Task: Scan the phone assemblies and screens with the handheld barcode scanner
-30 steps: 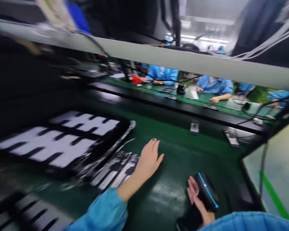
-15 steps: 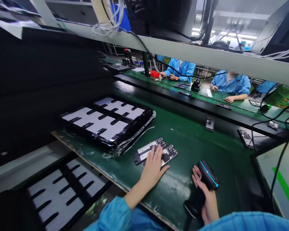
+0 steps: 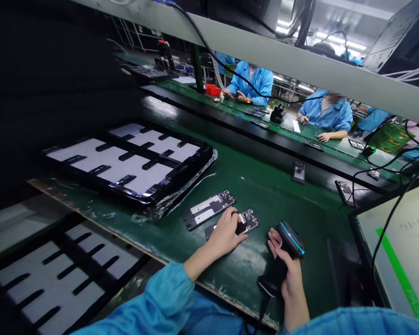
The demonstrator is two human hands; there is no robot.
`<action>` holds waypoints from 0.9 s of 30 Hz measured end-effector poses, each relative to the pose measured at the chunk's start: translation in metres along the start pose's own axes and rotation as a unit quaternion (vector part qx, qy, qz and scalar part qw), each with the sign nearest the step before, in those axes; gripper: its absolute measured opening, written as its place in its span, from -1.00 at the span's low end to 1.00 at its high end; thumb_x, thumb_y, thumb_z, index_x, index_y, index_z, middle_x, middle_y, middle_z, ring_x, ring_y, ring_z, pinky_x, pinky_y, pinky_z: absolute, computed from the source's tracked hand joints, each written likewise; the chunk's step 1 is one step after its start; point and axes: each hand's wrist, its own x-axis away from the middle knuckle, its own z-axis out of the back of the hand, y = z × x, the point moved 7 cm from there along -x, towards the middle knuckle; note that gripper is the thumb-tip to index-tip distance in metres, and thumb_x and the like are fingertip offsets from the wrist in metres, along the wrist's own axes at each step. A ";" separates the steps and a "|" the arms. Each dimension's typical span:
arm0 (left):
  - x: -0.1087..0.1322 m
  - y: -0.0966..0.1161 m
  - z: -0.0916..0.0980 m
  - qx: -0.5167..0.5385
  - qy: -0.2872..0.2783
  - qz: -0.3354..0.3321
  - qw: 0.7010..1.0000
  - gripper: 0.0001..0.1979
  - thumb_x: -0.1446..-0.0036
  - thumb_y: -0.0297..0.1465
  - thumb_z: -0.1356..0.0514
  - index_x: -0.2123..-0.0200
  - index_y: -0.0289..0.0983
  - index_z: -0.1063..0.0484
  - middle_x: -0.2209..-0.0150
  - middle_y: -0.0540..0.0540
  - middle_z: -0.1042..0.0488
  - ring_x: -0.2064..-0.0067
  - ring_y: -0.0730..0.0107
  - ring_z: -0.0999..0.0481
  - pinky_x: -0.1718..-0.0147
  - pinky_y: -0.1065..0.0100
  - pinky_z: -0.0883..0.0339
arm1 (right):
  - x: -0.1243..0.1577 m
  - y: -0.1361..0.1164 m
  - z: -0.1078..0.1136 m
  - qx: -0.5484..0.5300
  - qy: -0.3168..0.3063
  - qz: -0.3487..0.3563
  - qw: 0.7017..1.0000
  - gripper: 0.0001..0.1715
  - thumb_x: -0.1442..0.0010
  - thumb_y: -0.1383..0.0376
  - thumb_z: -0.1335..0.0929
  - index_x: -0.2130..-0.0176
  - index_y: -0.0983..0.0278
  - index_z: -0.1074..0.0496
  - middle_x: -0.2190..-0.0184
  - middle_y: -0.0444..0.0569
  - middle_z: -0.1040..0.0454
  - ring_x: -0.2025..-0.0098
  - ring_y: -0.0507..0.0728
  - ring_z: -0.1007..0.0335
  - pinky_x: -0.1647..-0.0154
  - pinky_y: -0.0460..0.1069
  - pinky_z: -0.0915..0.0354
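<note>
My left hand (image 3: 226,232) rests with curled fingers on a phone board (image 3: 246,220) lying on the green bench (image 3: 265,195), gripping its near end. A second phone board (image 3: 208,209) lies just to the left of it, apart from the hand. My right hand (image 3: 289,274) is wrapped around the handle of a black barcode scanner (image 3: 288,242) with a blue light strip, its head pointing toward the boards. Both sleeves are blue.
A stack of black trays (image 3: 132,160) with white inserts sits at the left, and another tray (image 3: 49,279) lies lower, off the bench edge. A monitor (image 3: 398,251) stands at the right. Small devices (image 3: 298,172) lie along a black belt; several people in blue sit beyond.
The view steadied and shifted. My left hand went from flat on both boards to curled on the nearer one, which now lies apart from the other. The scanner hand moved slightly left.
</note>
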 end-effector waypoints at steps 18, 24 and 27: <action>-0.008 0.005 0.007 0.006 -0.051 -0.015 0.999 -0.83 -0.15 -0.31 -0.25 0.32 -0.26 -0.33 -0.05 -0.22 -0.30 -0.09 0.05 -0.36 -0.04 0.05 -0.35 | -0.051 0.021 -0.050 0.070 -0.106 -0.049 0.991 -0.60 0.08 0.34 -0.48 0.16 0.27 -0.59 0.07 0.00 -0.65 -0.09 0.29 -0.45 -0.30 0.22 -0.15; -0.010 0.013 0.012 -0.070 -0.053 -0.015 0.996 -0.77 -0.16 -0.33 -0.26 0.16 -0.27 -0.33 0.11 -0.16 -0.36 0.04 0.10 -0.37 0.02 0.09 -0.33 | -0.054 0.025 -0.049 0.077 -0.108 -0.051 0.990 -0.60 0.11 0.33 -0.49 0.18 0.27 -0.60 0.07 0.01 -0.66 -0.10 0.31 -0.45 -0.29 0.22 -0.15; -0.009 0.012 0.009 -0.083 -0.052 -0.005 0.995 -0.79 -0.16 -0.35 -0.25 0.18 -0.29 -0.34 0.08 -0.20 -0.33 0.02 0.08 -0.36 0.01 0.09 -0.33 | -0.054 0.025 -0.048 0.081 -0.109 -0.044 0.990 -0.60 0.10 0.33 -0.48 0.17 0.26 -0.60 0.07 0.00 -0.65 -0.10 0.31 -0.44 -0.29 0.21 -0.15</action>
